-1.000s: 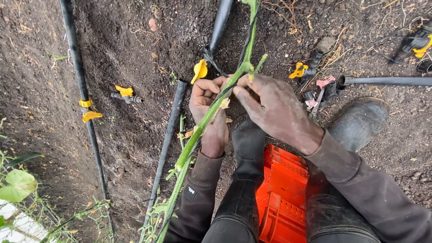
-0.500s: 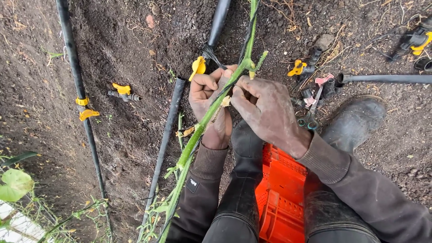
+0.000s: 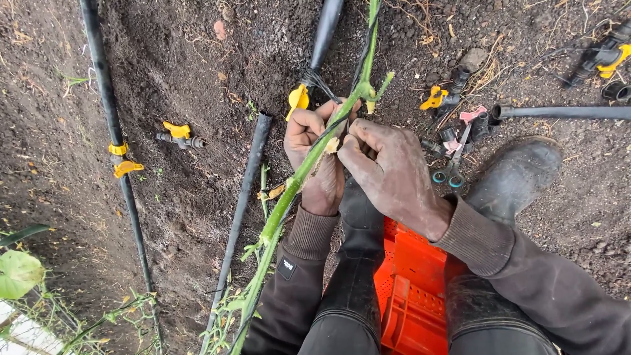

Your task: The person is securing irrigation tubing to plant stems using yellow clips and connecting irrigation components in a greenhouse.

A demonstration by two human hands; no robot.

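A long green plant stem runs from the bottom left up to the top centre, crossing in front of my hands. My left hand lies behind the stem, fingers curled around it. My right hand pinches the stem at a pale, frayed spot with thumb and fingertips. A dark string runs along the stem above my hands. I sit on an orange plastic crate, my knees in dark trousers below.
Black irrigation pipes with yellow valves lie on dark soil. A loose valve sits at left. Scissors and small fittings lie right of my hands, beside my rubber boot. Green leaves show at bottom left.
My hands have stayed on the stem; the fingers of the right hand have shifted slightly at the frayed spot. The view has drifted a little.
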